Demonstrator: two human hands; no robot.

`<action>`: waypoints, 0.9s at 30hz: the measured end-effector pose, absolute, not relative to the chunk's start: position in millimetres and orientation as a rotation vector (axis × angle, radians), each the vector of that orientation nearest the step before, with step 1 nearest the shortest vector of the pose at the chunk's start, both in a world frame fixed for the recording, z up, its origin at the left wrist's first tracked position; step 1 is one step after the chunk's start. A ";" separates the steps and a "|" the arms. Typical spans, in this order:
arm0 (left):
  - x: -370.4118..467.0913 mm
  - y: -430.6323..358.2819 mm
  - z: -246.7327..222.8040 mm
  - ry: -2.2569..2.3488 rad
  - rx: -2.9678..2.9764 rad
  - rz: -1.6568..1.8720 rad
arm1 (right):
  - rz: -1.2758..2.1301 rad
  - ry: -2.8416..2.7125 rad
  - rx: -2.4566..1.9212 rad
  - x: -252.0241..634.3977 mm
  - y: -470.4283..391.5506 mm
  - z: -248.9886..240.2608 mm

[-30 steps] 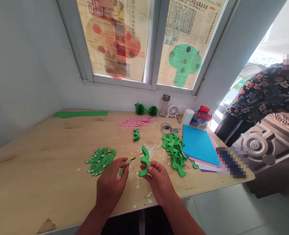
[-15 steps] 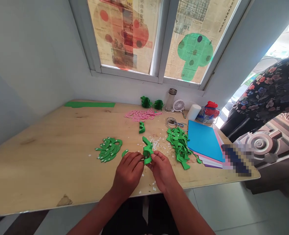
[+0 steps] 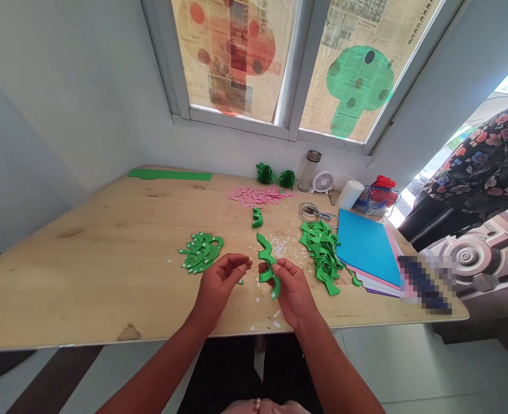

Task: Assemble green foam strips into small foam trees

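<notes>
My right hand [image 3: 294, 287] grips a wavy green craft-foam chain [image 3: 268, 260] of curved pieces, held upright above the table. A white patch shows on the chain's lower end. My left hand [image 3: 223, 284] is just left of it, apart from the chain, with thumb and fingertips pinched together; whatever is in the pinch is too small to make out. Beyond the left hand lies a pile of curved green foam strips [image 3: 200, 253] with white patches on their ends. A small green piece [image 3: 241, 282] shows beside the left fingers. Farther back stands a short green foam stack [image 3: 257, 217].
Green foam scraps [image 3: 320, 253] lie to the right, beside blue sheets [image 3: 366, 244]. Pink cut-outs [image 3: 260, 195], scissors [image 3: 318, 214], a bottle [image 3: 309, 171] and a small fan [image 3: 323, 181] sit behind. White bits [image 3: 280, 248] litter the wooden table [image 3: 107, 259]. A person in floral clothing [image 3: 482, 149] stands right.
My left hand has come away from the green chain, moving left with its fingers pinched. The chain now hangs lower from my right hand, its curved lower end showing. The view has shifted slightly.
</notes>
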State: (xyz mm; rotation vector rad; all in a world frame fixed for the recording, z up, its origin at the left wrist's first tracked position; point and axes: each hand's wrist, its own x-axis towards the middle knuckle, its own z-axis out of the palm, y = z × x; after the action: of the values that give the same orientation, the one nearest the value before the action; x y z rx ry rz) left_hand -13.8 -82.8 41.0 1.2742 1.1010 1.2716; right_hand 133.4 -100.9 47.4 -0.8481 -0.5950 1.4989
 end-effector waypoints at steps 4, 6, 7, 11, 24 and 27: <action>-8.7 -73.5 48.5 0.975 1.088 1.067 | 1.458 -0.672 -0.890 132.8 -100.7 46.4; -6.7 -72.1 49.9 0.928 1.053 1.033 | 1.428 -0.705 -0.919 132.9 -100.9 46.0; -5.9 -72.0 50.4 0.911 1.041 1.024 | 1.415 -0.714 -0.931 133.0 -101.0 45.9; -3.5 -72.3 53.7 0.879 1.013 1.009 | 1.400 -0.710 -0.957 132.5 -101.2 45.8; 4.9 -69.7 64.4 0.894 0.860 1.087 | 1.373 -0.781 -0.964 130.5 -103.2 46.7; 0.2 -64.3 65.5 0.912 0.834 1.120 | 1.359 -0.807 -0.972 132.9 -104.5 46.8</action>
State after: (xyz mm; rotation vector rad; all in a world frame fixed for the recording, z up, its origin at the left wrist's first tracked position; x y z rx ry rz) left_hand 0.2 -64.3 65.5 0.8337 0.9115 1.1203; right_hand 132.9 -104.5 46.8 -0.9719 -0.8072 1.3593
